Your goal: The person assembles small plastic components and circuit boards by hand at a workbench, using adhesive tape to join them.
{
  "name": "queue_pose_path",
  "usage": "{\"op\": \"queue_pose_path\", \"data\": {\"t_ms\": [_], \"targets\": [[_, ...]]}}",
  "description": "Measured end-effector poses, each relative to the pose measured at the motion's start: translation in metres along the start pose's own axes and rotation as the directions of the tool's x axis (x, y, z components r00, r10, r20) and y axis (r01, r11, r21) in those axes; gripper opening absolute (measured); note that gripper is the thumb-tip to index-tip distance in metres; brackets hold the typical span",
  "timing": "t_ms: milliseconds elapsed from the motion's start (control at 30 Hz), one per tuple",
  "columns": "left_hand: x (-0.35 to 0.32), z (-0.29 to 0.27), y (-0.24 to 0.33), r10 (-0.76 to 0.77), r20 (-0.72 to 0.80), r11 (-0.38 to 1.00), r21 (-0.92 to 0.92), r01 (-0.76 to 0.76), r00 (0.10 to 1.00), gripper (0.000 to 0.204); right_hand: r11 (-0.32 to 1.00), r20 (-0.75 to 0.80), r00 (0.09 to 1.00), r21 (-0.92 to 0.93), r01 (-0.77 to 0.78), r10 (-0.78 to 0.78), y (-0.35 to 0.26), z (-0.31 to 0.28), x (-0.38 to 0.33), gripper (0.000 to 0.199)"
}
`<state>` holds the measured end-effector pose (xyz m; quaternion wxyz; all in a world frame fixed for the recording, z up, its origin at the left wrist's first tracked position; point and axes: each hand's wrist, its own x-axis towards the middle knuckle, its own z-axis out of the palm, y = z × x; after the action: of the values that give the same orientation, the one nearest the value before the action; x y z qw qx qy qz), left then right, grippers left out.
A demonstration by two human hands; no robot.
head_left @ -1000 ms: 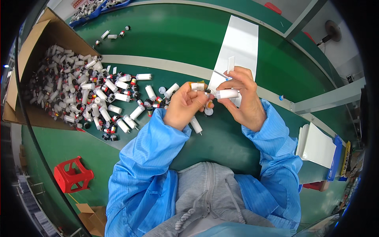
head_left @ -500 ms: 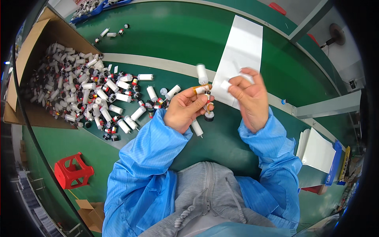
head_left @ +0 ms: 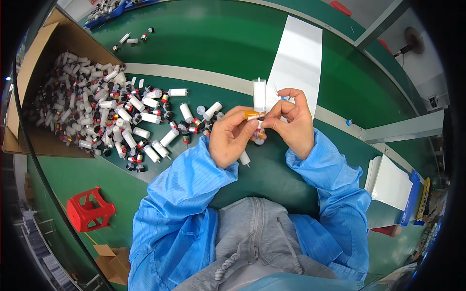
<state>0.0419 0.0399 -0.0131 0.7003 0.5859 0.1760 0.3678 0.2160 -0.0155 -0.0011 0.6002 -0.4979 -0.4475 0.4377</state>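
Note:
My left hand [head_left: 232,138] is closed, its thumb and fingers pinching a small cylinder with an orange band [head_left: 251,115]. My right hand [head_left: 297,125] meets it from the right, thumb and fingertip pressed together at the cylinder's end; anything tiny between them is hidden. Just beyond the fingertips is a white cylinder [head_left: 259,95] with a clear end. Partly covered by my left fingers, a small part with red and white on it [head_left: 260,133] shows below. Another white cylinder [head_left: 244,158] with a thin pin lies beside my left wrist.
On the left, a tipped cardboard box [head_left: 34,72] spills a heap of white cylinders and small black-and-red parts [head_left: 116,116] onto the green table. A white sheet [head_left: 297,63] lies ahead. White papers [head_left: 392,182] sit at right; a red stool [head_left: 91,208] stands on the floor.
My right hand has moved left and down, bringing its fingertips to the orange-banded cylinder in my left hand. The white cylinder beyond them shows slightly farther right.

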Motion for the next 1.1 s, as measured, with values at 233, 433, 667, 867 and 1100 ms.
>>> {"op": "queue_pose_path", "data": {"t_ms": [233, 433, 667, 867, 1100], "targets": [[0.005, -0.010, -0.001, -0.169, -0.010, 0.971, -0.175, 0.164, 0.986, 0.027, 0.933, 0.226, 0.973, -0.356, 0.049, 0.035, -0.036, -0.007, 0.025, 0.097], [0.016, -0.026, 0.006, 0.166, -0.178, 0.844, 0.534, -0.047, 0.970, 0.043, 0.991, 0.346, 0.931, -0.105, -0.083, 0.115, -0.036, 0.010, 0.069, 0.073], [-0.001, -0.020, 0.010, 0.005, 0.146, 0.109, 0.983, -0.146, 0.989, 0.030, 0.838, 0.244, 0.944, -0.446, 0.313, -0.222, -0.012, -0.001, 0.080, 0.084], [-0.002, -0.020, -0.001, 0.069, 0.074, 0.261, 0.961, -0.089, 0.995, 0.021, 0.866, 0.489, 0.795, -0.492, -0.088, 0.359, -0.012, -0.002, 0.032, 0.096], [0.010, -0.022, 0.011, -0.020, -0.226, 1.000, -0.020, 0.016, 0.974, 0.021, 0.908, 0.454, 0.862, -0.418, -0.017, 0.225, 0.004, 0.005, 0.032, 0.114]]}}
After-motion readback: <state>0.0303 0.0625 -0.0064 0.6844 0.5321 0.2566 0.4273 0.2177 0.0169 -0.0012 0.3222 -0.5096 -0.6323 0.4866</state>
